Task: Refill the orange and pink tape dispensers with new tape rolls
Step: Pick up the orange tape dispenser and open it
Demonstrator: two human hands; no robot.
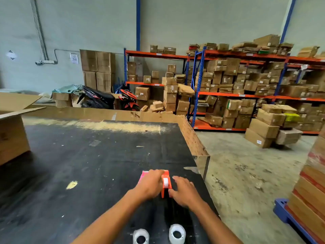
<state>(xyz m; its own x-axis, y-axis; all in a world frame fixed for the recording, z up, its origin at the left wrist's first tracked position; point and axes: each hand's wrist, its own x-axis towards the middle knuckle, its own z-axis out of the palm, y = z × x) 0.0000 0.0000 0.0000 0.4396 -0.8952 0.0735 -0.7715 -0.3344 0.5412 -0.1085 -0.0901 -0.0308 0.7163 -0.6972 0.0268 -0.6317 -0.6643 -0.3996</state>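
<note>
An orange tape dispenser [166, 185] stands on the black table [88, 164] near its right edge, a white roll showing in its top. My left hand [149, 185] lies over its left side and covers most of a pink dispenser [143, 174] just behind. My right hand [182, 190] touches the orange dispenser's right side with fingers spread. Whether either hand grips it I cannot tell. Two white tape rolls [141, 236] [177, 233] stand at the table's near edge, between my forearms.
A large open cardboard box [12, 131] stands at the table's left. A cardboard rim [191, 138] lines the table's far and right sides. Shelves of boxes [246, 88] and two motorbikes [112, 99] fill the back. Stacked boxes on a blue pallet [288, 215] stand to the right.
</note>
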